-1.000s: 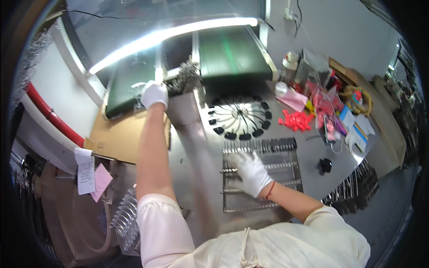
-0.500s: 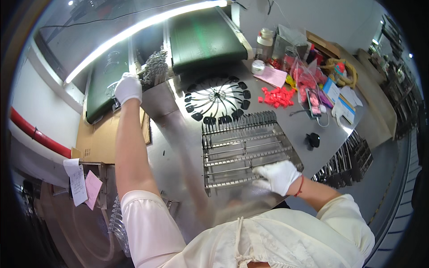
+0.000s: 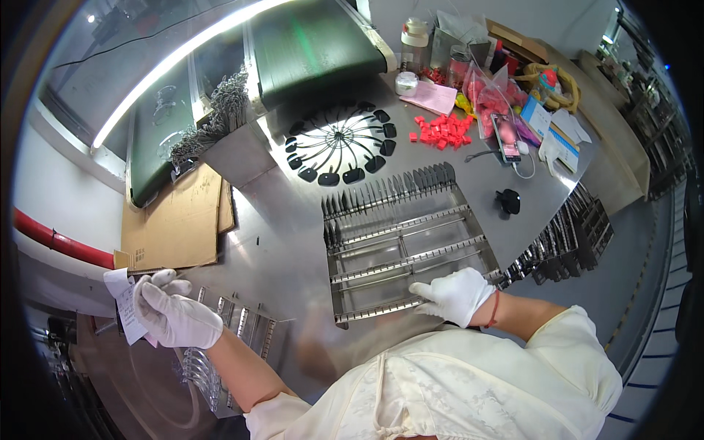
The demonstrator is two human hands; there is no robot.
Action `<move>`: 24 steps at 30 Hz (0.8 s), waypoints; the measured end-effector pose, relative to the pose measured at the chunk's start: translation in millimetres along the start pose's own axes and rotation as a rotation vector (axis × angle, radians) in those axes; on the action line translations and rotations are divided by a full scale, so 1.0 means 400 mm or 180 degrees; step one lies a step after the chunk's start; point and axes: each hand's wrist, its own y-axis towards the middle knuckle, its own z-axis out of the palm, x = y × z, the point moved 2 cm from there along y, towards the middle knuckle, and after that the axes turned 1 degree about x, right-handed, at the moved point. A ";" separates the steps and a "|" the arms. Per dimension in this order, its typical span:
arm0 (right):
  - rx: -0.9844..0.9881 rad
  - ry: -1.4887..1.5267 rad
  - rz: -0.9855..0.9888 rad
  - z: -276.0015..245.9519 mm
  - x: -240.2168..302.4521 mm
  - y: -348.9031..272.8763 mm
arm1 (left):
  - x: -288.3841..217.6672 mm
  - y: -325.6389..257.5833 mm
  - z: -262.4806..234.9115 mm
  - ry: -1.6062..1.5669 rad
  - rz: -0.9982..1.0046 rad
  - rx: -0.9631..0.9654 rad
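Observation:
My left hand (image 3: 176, 312), in a white glove, is raised at the lower left beside hanging paper slips (image 3: 126, 306). Its fingers are bent but apart, with nothing visible in them. Below it stands a second metal rack (image 3: 253, 323) with clear curved pieces (image 3: 202, 374) along its side. My gloved right hand (image 3: 458, 297) grips the near bar of a slotted metal rack (image 3: 407, 275) lying on the steel table. A row of thin dark pointed pieces (image 3: 389, 187) stands upright in the far slots; the nearer rows hold none.
Black pieces on curved stems form a ring (image 3: 339, 136) beyond the rack. Red blocks (image 3: 444, 130), a phone (image 3: 506, 139) and jars (image 3: 414, 44) lie right. Green conveyor belts (image 3: 315, 55), a metal box of grey wires (image 3: 238, 154) and cardboard (image 3: 176, 224) stand left.
My left hand has come back from the belt by the wire box, down to the lower left near the paper slips. My right hand stays at the rack. The view has shifted slightly.

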 end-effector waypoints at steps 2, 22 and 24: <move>0.0124 0.0176 0.0006 -0.021 -0.002 -0.005 | 0.016 -0.016 -0.008 0.0163 -0.0311 -0.0176; 0.0428 0.0178 0.0069 0.045 -0.026 -0.071 | 0.096 -0.223 0.189 0.0519 -0.1839 0.1698; 0.0476 0.0177 0.0082 0.052 -0.033 -0.082 | 0.111 -0.248 0.169 0.0373 -0.1892 0.1836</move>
